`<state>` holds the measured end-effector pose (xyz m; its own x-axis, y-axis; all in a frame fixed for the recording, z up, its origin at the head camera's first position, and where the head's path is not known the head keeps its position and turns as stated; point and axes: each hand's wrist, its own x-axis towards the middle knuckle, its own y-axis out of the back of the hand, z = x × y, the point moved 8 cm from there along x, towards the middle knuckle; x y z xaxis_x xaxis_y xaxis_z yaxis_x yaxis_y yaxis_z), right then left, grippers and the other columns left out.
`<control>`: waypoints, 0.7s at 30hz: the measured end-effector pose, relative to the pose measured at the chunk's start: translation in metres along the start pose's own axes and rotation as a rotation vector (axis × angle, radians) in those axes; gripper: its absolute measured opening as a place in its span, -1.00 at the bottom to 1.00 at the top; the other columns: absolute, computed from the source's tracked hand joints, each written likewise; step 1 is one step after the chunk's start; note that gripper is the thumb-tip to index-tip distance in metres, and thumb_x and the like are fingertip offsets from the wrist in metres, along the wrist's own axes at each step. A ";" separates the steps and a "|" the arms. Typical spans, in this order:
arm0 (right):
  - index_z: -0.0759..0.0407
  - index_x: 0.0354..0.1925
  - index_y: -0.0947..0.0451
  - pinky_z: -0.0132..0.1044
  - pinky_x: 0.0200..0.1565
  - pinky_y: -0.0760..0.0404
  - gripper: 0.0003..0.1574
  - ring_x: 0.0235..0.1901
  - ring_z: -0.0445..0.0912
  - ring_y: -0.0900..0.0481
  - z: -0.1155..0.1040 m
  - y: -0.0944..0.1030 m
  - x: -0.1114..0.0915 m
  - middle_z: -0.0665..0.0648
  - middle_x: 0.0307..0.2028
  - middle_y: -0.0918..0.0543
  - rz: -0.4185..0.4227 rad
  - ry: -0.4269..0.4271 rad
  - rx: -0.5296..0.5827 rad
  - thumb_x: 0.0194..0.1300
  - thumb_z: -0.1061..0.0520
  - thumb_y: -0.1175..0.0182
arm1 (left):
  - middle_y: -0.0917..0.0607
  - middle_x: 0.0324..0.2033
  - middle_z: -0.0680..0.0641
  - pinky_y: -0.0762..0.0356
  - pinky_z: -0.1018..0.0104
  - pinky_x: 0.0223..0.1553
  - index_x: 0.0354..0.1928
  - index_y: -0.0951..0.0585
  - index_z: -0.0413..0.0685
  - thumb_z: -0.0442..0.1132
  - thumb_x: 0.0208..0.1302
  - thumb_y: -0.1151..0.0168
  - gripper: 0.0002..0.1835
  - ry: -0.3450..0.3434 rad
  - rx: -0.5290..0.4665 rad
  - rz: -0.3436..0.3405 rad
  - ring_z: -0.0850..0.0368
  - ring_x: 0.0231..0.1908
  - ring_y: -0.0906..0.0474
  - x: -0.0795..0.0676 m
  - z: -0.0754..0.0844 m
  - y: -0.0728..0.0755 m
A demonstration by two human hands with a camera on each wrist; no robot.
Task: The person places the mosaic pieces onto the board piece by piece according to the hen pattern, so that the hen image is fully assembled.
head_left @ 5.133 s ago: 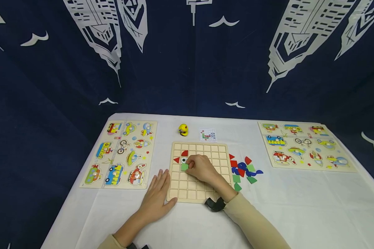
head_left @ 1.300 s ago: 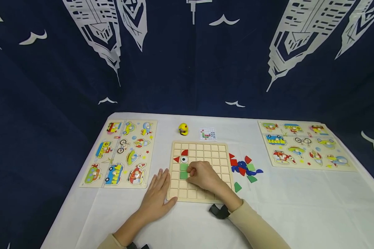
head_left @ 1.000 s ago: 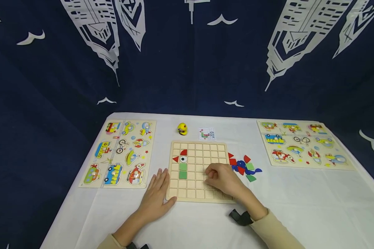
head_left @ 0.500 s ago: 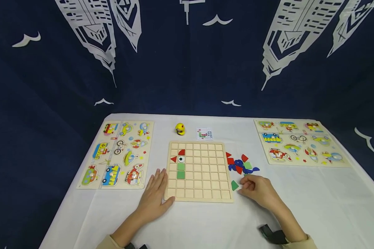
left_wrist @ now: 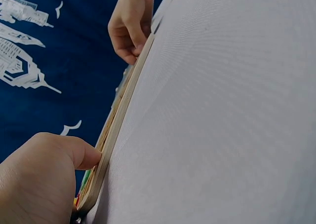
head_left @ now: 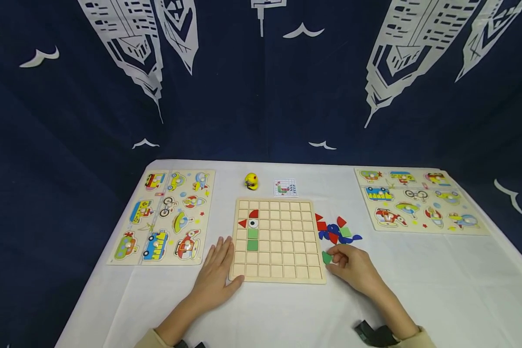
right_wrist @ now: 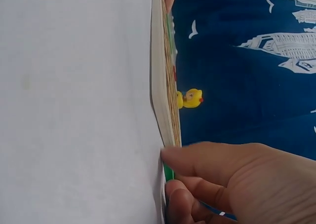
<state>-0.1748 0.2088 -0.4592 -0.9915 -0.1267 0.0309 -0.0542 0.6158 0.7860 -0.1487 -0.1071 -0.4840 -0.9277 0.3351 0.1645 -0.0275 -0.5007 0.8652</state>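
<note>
My right hand is beside the right edge of the wooden grid board, pinching a green rounded puzzle piece between thumb and fingers. In the right wrist view the green piece shows between thumb and fingertips, partly covered. My left hand lies with straight fingers along the board's left edge, its thumb at the near left corner. Set in the board are a red quarter-round piece, a red triangle, a white eye piece and two green squares.
Loose red, blue and green pieces lie right of the board. Behind it are a pattern card and a yellow duck toy. Vehicle puzzle boards lie left and right. A dark blue curtain hangs behind the table.
A second green square has gone into the board below the first. My right hand has left the board, moved right and taken hold of the green rounded piece. The left hand stays put.
</note>
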 end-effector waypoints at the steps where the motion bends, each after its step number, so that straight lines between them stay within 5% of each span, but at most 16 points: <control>1: 0.23 -0.23 -0.65 -0.45 -0.50 -0.37 -0.70 -0.52 -0.22 -0.37 0.000 0.000 0.000 -0.03 -0.51 -0.51 0.004 0.004 -0.002 -0.01 0.30 -0.45 | -0.08 0.50 -0.26 0.16 -0.10 0.48 0.42 -0.19 -0.42 -0.01 0.18 -0.27 -0.10 0.000 0.001 -0.001 -0.19 0.52 0.10 0.000 0.000 0.000; 21: 0.20 -0.31 -0.66 -0.44 -0.52 -0.33 -0.74 -0.53 -0.22 -0.37 -0.010 0.008 0.004 -0.03 -0.53 -0.55 0.100 0.029 -0.077 -0.07 0.30 -0.44 | -0.07 0.50 -0.28 0.18 -0.10 0.49 0.42 -0.18 -0.43 -0.01 0.19 -0.27 -0.09 0.000 -0.007 -0.005 -0.20 0.52 0.12 0.000 -0.002 0.000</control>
<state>-0.1782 0.2053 -0.4462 -0.9876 -0.0908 0.1282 0.0549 0.5651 0.8232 -0.1494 -0.1085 -0.4849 -0.9274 0.3378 0.1605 -0.0345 -0.5047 0.8626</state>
